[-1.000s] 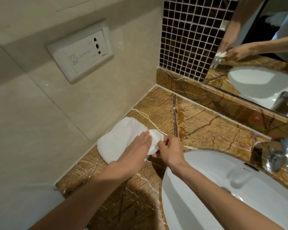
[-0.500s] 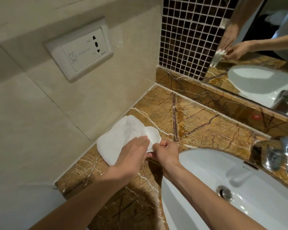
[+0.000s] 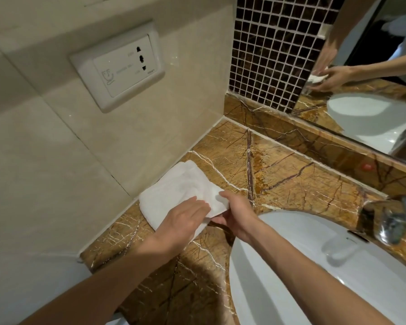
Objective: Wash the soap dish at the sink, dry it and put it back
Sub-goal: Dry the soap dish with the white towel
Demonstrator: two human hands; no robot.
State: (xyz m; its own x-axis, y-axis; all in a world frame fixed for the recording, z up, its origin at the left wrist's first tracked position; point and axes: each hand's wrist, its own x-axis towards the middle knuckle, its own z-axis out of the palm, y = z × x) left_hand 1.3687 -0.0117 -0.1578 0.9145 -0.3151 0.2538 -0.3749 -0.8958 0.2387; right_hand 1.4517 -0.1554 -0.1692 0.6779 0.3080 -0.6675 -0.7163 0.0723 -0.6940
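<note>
The small white soap dish (image 3: 218, 201) lies on the near right corner of a folded white towel (image 3: 174, 184), which is spread on the brown marble counter (image 3: 291, 181) against the left wall. My right hand (image 3: 239, 214) pinches the dish by its right edge. Palm down and flat on the towel, my left hand (image 3: 183, 219) touches the dish's left side with its fingertips. Much of the dish is hidden by both hands. The white sink basin (image 3: 314, 277) is just right of my hands.
A chrome faucet (image 3: 394, 221) stands at the basin's far right. A wall socket (image 3: 120, 66) sits on the beige tiled left wall. A mirror (image 3: 373, 102) and dark mosaic tiles (image 3: 267, 55) back the counter. A wet patch shows on the counter behind the dish.
Both hands and the dish have stayed at the towel's corner. My left hand's fingers have slid a little over the dish, and my right hand has shifted its grip on the edge.
</note>
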